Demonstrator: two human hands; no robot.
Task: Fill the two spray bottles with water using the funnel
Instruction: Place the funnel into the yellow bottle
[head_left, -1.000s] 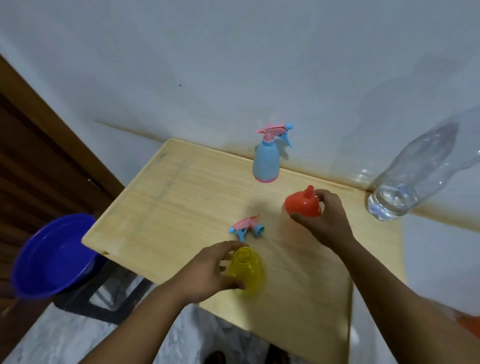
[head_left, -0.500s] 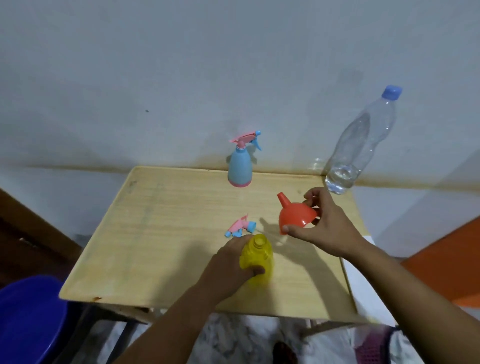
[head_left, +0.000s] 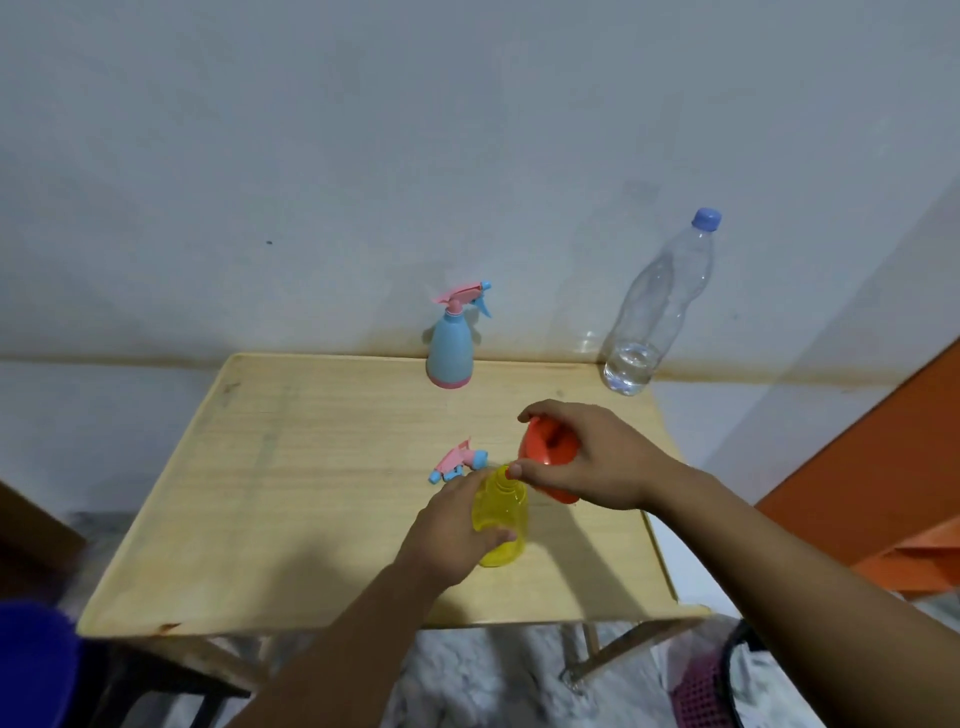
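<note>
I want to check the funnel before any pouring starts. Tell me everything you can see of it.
The funnel is glossy orange-red plastic. The right hand grips it, fingers curled over its rim, holding it tilted just right of the yellow bottle. Its wide mouth faces the camera; the spout is hidden. It looks not yet seated in the bottle's neck.

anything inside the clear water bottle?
A little water sits at the bottom of the clear water bottle; the rest looks empty. Its blue cap is on.
</note>
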